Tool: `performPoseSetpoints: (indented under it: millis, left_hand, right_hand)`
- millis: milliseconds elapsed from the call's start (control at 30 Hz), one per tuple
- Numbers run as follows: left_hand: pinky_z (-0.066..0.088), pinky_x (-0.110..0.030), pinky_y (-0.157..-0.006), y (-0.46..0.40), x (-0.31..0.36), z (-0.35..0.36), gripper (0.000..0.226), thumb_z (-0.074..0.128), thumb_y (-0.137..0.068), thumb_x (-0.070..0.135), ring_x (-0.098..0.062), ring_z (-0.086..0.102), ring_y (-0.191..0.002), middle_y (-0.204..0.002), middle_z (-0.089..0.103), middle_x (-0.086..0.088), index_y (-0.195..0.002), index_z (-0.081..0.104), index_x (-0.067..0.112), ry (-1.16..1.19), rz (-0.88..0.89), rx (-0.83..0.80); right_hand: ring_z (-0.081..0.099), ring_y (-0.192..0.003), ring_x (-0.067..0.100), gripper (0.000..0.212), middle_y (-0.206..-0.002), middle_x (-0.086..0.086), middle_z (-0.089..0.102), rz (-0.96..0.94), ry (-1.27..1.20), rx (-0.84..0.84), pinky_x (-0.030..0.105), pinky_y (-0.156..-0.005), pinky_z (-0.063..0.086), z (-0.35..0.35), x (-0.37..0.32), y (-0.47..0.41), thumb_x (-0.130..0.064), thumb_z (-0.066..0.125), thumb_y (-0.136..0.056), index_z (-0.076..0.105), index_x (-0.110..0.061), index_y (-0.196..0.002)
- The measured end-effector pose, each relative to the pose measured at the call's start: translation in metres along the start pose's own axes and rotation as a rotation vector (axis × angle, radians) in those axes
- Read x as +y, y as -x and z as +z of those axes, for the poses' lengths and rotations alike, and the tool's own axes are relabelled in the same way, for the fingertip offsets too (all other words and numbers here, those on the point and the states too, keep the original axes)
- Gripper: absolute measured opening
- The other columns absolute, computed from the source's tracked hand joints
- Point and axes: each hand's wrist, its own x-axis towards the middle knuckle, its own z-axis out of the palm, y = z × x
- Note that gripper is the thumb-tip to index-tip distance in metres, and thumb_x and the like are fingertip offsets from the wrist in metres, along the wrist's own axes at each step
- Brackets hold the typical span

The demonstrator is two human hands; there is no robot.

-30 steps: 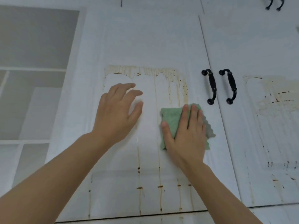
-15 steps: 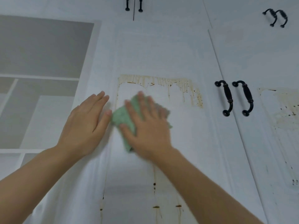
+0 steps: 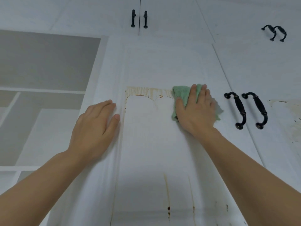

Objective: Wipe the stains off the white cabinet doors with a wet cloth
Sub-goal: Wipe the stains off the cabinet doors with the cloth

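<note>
A white cabinet door point(image 3: 156, 66) fills the middle of the view. A brown drip stain band point(image 3: 146, 92) runs across its panel, and thin brown streaks point(image 3: 167, 193) trail lower down. My right hand point(image 3: 195, 111) presses a green cloth point(image 3: 180, 93) flat against the door at the right end of the stain band, fingers straight. My left hand point(image 3: 96, 126) rests flat on the door's left frame, holding nothing. The neighbouring door on the right point(image 3: 276, 144) carries a yellowish stain patch point(image 3: 291, 111).
Two black handles point(image 3: 239, 110) point(image 3: 259, 110) sit right of the cloth. More black handles are above point(image 3: 139, 18) and at the upper right point(image 3: 275, 32). Open grey shelving point(image 3: 40, 79) lies to the left.
My right hand has swept the cloth from the panel's left side up and right to the stain band's right end. My left hand stays on the door's left frame. The view has tilted upward.
</note>
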Motion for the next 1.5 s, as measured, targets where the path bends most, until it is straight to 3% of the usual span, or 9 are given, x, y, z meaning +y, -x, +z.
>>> performPoseSetpoints:
  millis: [133,233,300,467,567,933,1133,1267,1500]
  left_hand:
    - [0.030,-0.032,-0.091,-0.008,0.001,-0.002,0.070,0.015,-0.084,0.054,-0.020,0.039,-0.120,-0.133,0.050,0.000,-0.131,0.049,0.015,0.000,0.008,0.039]
    - [0.031,-0.033,-0.088,-0.010,0.001,-0.003,0.068,0.016,-0.086,0.053,-0.020,0.040,-0.118,-0.130,0.051,-0.002,-0.130,0.049,0.014,-0.024,0.022,0.040]
    - [0.031,-0.033,-0.091,-0.008,0.001,-0.003,0.068,0.015,-0.086,0.053,-0.019,0.039,-0.120,-0.132,0.050,-0.001,-0.132,0.048,0.014,-0.031,0.014,0.032]
    - [0.025,-0.026,-0.095,-0.003,-0.002,-0.008,0.072,0.013,-0.083,0.056,-0.010,0.032,-0.127,-0.139,0.045,0.006,-0.137,0.043,0.018,0.003,0.018,-0.027]
    - [0.024,-0.023,-0.099,0.000,-0.008,-0.013,0.074,0.011,-0.081,0.060,-0.005,0.028,-0.132,-0.143,0.039,0.011,-0.140,0.038,0.023,0.061,0.006,-0.085]
    - [0.025,-0.027,-0.105,0.025,-0.047,-0.037,0.072,0.014,-0.083,0.059,-0.007,0.029,-0.133,-0.144,0.039,0.008,-0.137,0.043,0.021,0.019,0.009,-0.108]
    - [0.024,-0.030,-0.108,0.039,-0.042,-0.037,0.074,0.014,-0.083,0.058,-0.010,0.030,-0.135,-0.146,0.038,0.004,-0.139,0.041,0.018,0.009,-0.035,-0.150]
    - [0.019,-0.027,-0.110,0.048,-0.036,-0.036,0.076,0.012,-0.082,0.059,-0.008,0.024,-0.137,-0.149,0.032,0.005,-0.142,0.037,0.019,0.018,-0.072,-0.170]
    - [0.014,-0.025,-0.111,0.069,-0.031,-0.043,0.075,0.007,-0.082,0.059,-0.004,0.014,-0.140,-0.154,0.018,0.009,-0.147,0.022,0.023,-0.036,-0.058,-0.273]
  right_hand:
    - [-0.009,-0.145,0.023,0.065,-0.158,0.011,-0.010,-0.347,-0.015,-0.060,0.039,-0.116,-0.007,0.009,-0.058,0.018,-0.045,0.022,-0.098,-0.003,-0.015,-0.151]
    - [-0.010,-0.145,0.016,0.061,-0.159,0.003,-0.010,-0.619,-0.015,-0.132,0.035,-0.114,-0.009,0.010,-0.065,0.027,-0.043,0.022,-0.100,0.000,-0.020,-0.151]
    - [-0.007,-0.145,0.017,0.059,-0.159,0.003,-0.008,-0.577,0.039,-0.101,0.036,-0.115,-0.006,0.005,-0.042,0.010,-0.041,0.021,-0.101,0.000,-0.021,-0.151]
    - [-0.006,-0.145,0.027,0.063,-0.158,0.014,-0.009,-0.049,0.000,-0.086,0.044,-0.116,-0.001,-0.013,0.022,-0.023,-0.044,0.016,-0.100,-0.005,-0.014,-0.151]
    - [-0.010,-0.145,0.028,0.068,-0.157,0.015,-0.011,0.044,-0.020,-0.069,0.045,-0.117,-0.003,-0.010,0.009,-0.026,-0.049,0.017,-0.098,-0.004,-0.012,-0.151]
    - [-0.010,-0.145,0.022,0.064,-0.158,0.007,-0.011,-0.551,0.041,-0.111,0.042,-0.115,-0.007,0.022,-0.126,0.002,-0.047,0.020,-0.098,0.001,-0.019,-0.152]
    - [-0.011,-0.145,0.019,0.063,-0.158,0.007,-0.011,-0.640,-0.016,-0.124,0.038,-0.114,-0.012,0.027,-0.111,0.074,-0.046,0.015,-0.097,0.001,-0.017,-0.151]
    - [-0.001,-0.146,0.022,0.069,-0.159,0.008,0.002,-0.769,-0.029,-0.156,0.036,-0.112,-0.013,0.028,-0.089,0.127,-0.050,0.011,-0.091,0.011,-0.015,-0.151]
    - [-0.011,-0.145,0.019,0.062,-0.158,0.004,-0.012,-0.592,0.007,-0.136,0.040,-0.114,-0.009,0.025,-0.112,0.065,-0.046,0.019,-0.099,-0.001,-0.019,-0.151]
